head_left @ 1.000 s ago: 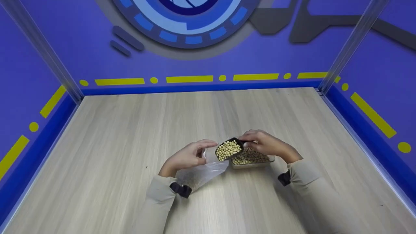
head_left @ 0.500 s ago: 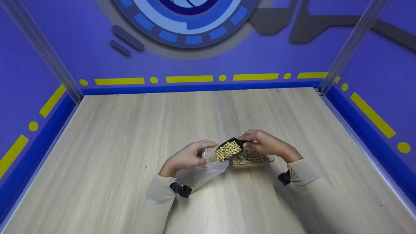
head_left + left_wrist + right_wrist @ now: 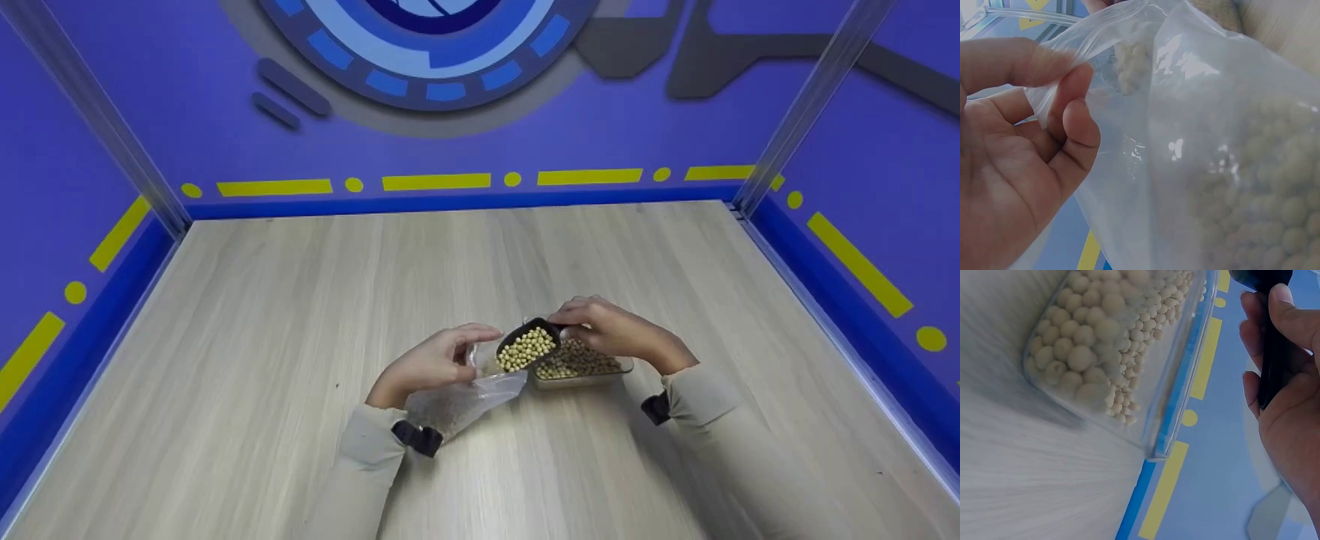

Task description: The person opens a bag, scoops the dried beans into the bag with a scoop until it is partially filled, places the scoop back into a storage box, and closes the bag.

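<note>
My left hand (image 3: 431,362) pinches the rim of a clear zip bag (image 3: 469,397), whose mouth gapes toward the right. Pale round beans fill the lower part of the bag (image 3: 1241,169) in the left wrist view. In my right hand (image 3: 611,330) is the handle of a black scoop (image 3: 551,328), seen gripped in the right wrist view too. The scoop's lip tilts down at the bag's mouth, heaped with yellowish soybeans (image 3: 527,349). Below the right hand stands a clear box (image 3: 1157,433) of the same beans, partly hidden by scoop and hand.
A light wood-grain table (image 3: 315,300) lies under everything. Blue panels with yellow marks (image 3: 437,182) enclose its back and both sides, with metal posts (image 3: 806,105) at the far corners.
Beans have slid from the scoop into the bag, so the heap is slightly smaller and the scoop's dark inner back shows more. Both hands have barely moved.
</note>
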A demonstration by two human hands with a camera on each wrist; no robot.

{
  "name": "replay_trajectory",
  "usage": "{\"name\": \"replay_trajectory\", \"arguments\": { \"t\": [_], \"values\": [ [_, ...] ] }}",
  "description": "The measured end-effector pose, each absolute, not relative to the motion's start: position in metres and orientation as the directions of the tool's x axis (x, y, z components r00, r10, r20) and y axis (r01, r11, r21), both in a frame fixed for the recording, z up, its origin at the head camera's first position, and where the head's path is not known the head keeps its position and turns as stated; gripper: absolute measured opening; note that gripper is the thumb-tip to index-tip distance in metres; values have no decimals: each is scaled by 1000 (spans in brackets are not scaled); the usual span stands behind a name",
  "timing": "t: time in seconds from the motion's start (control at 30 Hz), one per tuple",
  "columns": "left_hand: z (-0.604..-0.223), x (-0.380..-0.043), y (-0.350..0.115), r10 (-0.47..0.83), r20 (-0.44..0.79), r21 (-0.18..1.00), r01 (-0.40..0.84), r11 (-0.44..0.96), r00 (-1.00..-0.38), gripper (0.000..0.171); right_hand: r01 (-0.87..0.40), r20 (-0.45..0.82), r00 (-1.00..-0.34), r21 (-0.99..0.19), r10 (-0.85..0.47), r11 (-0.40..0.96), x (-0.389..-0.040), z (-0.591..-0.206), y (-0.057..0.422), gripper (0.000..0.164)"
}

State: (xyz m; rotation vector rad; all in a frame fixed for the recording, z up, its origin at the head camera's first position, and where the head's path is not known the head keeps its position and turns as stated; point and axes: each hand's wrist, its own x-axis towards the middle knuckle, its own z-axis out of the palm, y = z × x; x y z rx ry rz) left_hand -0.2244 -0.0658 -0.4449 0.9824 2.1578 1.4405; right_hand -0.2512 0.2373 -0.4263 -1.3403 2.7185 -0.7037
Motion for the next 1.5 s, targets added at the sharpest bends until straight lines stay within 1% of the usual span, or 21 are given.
{"name": "replay_trajectory", "arguments": {
  "t": [0.53, 0.77, 1.03, 1.27, 1.5],
  "values": [
    [-444, -224, -66, 724, 43, 912, 323, 253, -688, 63, -776, 159, -606, -335, -780, 534, -250, -419, 233, 30],
    [-444, -225, -67, 720, 38, 903, 333, 273, -692, 62, -755, 126, -633, -322, -764, 572, -249, -416, 231, 31],
    [-444, -225, -67, 723, 39, 903, 334, 270, -690, 63, -759, 120, -628, -316, -769, 570, -249, -414, 230, 31],
    [-444, -225, -69, 719, 59, 900, 349, 262, -692, 62, -766, 120, -625, -284, -771, 577, -247, -409, 228, 29],
    [-441, -224, -70, 718, 50, 911, 326, 251, -695, 63, -772, 115, -623, -255, -774, 583, -247, -404, 227, 28]
  ]
}}
